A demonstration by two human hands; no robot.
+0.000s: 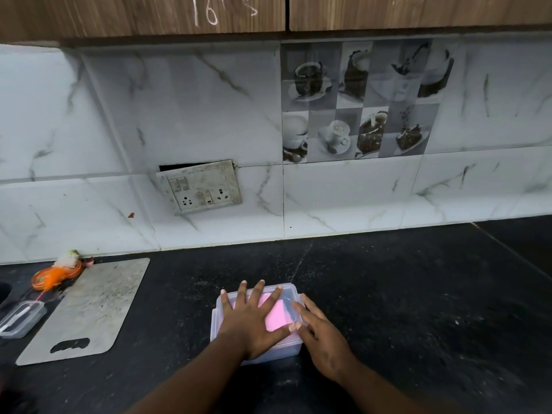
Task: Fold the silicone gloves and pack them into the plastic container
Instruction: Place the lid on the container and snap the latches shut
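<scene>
Pink gloves [276, 316] lie folded inside the plastic container [257, 354] on the counter [418, 294], so I press my flat, open left hand [254, 321] evenly on the lid [286, 291] while my open right hand [321, 336] seats its right edge.

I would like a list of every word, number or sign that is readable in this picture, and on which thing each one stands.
"161 S", roughly, in white chalk-like handwriting on the wooden cabinet door; the last mark is unclear.
Decorative tile: pictures of cups and cakes only, no text readable.
Switch and socket plate: no label readable.
Plastic container under both hands, and the small container at the left: no print visible.
</scene>
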